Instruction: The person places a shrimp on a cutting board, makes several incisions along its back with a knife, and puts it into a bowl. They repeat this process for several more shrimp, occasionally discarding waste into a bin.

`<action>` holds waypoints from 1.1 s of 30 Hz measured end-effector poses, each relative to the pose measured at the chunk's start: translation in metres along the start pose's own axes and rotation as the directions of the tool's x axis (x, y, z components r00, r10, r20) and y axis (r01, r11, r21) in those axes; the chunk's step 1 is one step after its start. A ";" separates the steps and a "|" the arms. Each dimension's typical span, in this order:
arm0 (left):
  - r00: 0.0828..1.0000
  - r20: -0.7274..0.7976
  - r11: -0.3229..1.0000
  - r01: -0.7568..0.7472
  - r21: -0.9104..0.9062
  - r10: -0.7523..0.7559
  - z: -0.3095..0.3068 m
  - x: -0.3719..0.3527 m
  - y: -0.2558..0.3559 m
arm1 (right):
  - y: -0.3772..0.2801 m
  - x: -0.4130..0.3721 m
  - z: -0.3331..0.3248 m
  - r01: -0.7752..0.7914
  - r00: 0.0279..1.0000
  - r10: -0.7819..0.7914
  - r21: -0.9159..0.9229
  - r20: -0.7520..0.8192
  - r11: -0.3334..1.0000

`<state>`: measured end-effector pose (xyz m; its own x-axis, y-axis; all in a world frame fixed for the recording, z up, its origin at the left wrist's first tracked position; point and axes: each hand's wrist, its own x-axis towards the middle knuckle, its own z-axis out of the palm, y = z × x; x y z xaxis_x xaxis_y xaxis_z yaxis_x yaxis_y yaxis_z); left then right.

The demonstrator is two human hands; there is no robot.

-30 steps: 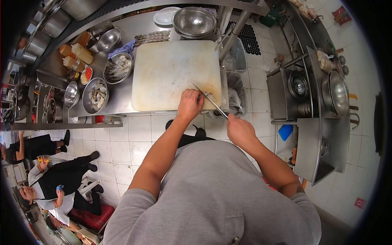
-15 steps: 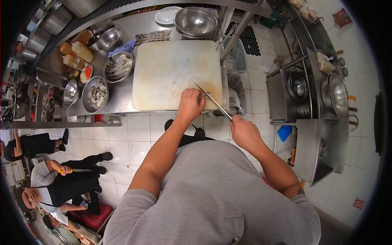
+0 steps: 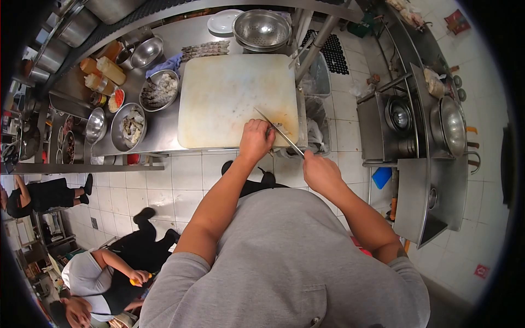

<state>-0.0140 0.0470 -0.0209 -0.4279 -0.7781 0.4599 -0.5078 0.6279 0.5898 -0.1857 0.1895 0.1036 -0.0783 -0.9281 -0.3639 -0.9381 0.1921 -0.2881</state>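
Near the front right of a white cutting board (image 3: 229, 93), my right hand (image 3: 321, 171) grips a long knife (image 3: 283, 134) by its handle. The blade points up and left over the board and passes just right of my left hand (image 3: 256, 141). My left hand has its fingers curled down on the board, pressed on something small that they hide. Small brownish scraps (image 3: 285, 124) lie beside the blade. Left of the board stand a steel bowl of peeled and grey shrimp (image 3: 158, 90) and another bowl of shrimp pieces (image 3: 131, 128).
Behind the board are a row of shrimp (image 3: 205, 49), a steel colander (image 3: 262, 29) and a white plate (image 3: 225, 21). Sauce bottles (image 3: 111, 70) stand at the left. Co-workers (image 3: 93, 273) are at the lower left. A metal post (image 3: 319, 46) rises right of the board.
My right hand and the knife have shifted slightly left and toward the board. My left hand stays almost in place. A co-worker at the lower left has moved nearer.
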 end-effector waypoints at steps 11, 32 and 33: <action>0.998 0.030 0.998 -0.056 -0.021 0.057 -0.006 0.008 0.004 | 0.008 -0.014 -0.017 -0.003 0.997 0.005 0.030 -0.076 1.000; 0.998 0.068 0.997 -0.013 0.075 0.008 0.002 0.006 0.005 | -0.003 0.000 -0.010 -0.034 0.999 0.034 0.003 -0.011 0.999; 0.997 0.077 0.997 -0.007 0.083 0.001 0.000 0.008 0.007 | -0.003 -0.002 -0.014 -0.040 0.999 0.040 0.016 -0.012 0.999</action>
<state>-0.0207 0.0450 -0.0127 -0.4847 -0.7736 0.4081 -0.5647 0.6331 0.5295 -0.1876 0.1866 0.1175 -0.1197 -0.9236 -0.3641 -0.9287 0.2338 -0.2879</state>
